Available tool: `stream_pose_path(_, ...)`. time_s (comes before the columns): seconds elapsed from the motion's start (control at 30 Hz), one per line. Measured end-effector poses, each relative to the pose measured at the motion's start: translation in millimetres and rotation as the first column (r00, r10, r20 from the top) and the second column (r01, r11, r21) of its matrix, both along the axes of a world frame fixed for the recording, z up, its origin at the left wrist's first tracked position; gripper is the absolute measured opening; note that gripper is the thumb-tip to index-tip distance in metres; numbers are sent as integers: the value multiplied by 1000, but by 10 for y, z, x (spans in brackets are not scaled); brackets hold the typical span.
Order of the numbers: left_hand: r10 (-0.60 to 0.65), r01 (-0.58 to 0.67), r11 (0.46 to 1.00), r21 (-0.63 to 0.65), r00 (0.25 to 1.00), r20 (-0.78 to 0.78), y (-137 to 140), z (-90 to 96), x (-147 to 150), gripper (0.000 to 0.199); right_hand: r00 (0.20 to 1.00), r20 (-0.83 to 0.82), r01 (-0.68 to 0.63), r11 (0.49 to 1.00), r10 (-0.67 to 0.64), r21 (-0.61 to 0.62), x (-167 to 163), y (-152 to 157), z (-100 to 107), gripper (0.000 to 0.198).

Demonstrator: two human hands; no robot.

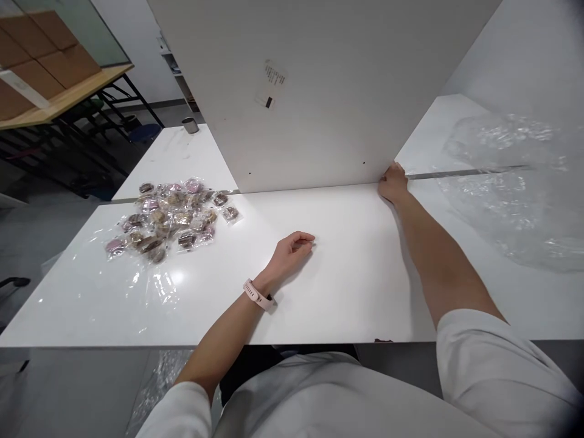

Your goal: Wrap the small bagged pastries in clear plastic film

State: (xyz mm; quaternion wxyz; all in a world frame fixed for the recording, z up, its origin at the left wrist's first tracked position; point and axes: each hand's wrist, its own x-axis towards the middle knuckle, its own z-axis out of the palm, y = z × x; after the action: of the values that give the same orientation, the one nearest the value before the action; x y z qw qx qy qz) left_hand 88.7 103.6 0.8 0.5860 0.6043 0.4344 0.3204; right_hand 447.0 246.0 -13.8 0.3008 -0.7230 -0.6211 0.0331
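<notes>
A large white panel (pixel 319 121) stands upright on the white table (pixel 347 280). It carries a small printed label and a few dark holes. At its lower right corner, my right hand (pixel 393 181) has its fingers closed around the edge; some fingertips are hidden behind it. My left hand (pixel 292 252), with a pale pink band on the wrist, is low over the table in front of the panel. Its fingers are loosely bent, thumb and fingers a little apart, with nothing in them. To its left lies a pile of small clear-wrapped sweets or biscuits (pixel 171 219) in brown, tan and pink.
Clear plastic film (pixel 524 201) is spread over the right side. A dark metal cup (pixel 190 125) stands at the back left of the table. Cardboard boxes (pixel 50 58) are stacked on a wooden-topped table farther left. A narrow gap runs between the joined white tabletops.
</notes>
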Motion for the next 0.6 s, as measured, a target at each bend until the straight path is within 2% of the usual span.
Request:
stream_pose_path(0.03,-3,3,1000,-5,1000,7,3,0,-4,24,998,58,39,999,-38,-16,17,-67,14,49)
stream_pose_path(0.1,-12,12,1000,-14,1000,16,8,-3,-8,24,954,215,206,978,-207,30,125,-301,39,53)
stream_pose_path(0.17,-17,18,1000,-17,1000,19,13,-9,-5,23,869,253,422,904,-425,71,322,-630,45,58)
stream_pose_path(0.23,-15,15,1000,-18,1000,17,19,-15,6,22,816,197,565,822,-543,-72,520,-1018,17,55)
stream_pose_path(0.27,-13,14,1000,-20,1000,17,23,-16,15,21,828,169,560,811,-535,-172,570,-1231,-10,51)
stream_pose_path(0.3,-12,12,1000,-24,1000,20,28,-13,26,20,861,140,508,826,-489,-243,559,-1454,-44,46)
stream_pose_path(0.33,-10,11,999,-33,999,30,33,-6,37,19,909,114,416,868,-401,-272,471,-1688,-82,43)
stream_pose_path(0.4,4,1,998,-62,997,78,48,25,59,21,978,83,205,962,-193,-181,44,-2168,-155,46)
stream_pose_path(0.43,17,-8,997,-83,994,107,57,49,64,25,996,70,66,988,-56,-137,-280,-2404,-179,51)
stream_pose_path(0.5,52,-36,992,-119,989,135,68,112,48,37,981,25,-189,976,192,-104,-1043,-2839,-172,57)
stream_pose_path(0.53,60,-46,992,-118,991,121,67,147,19,45,957,-2,-290,950,292,-119,-1427,-3030,-128,58)
stream_pose_path(0.6,56,-54,997,-57,998,22,39,214,-91,61,870,-71,-494,859,489,-134,-2060,-3341,53,62)
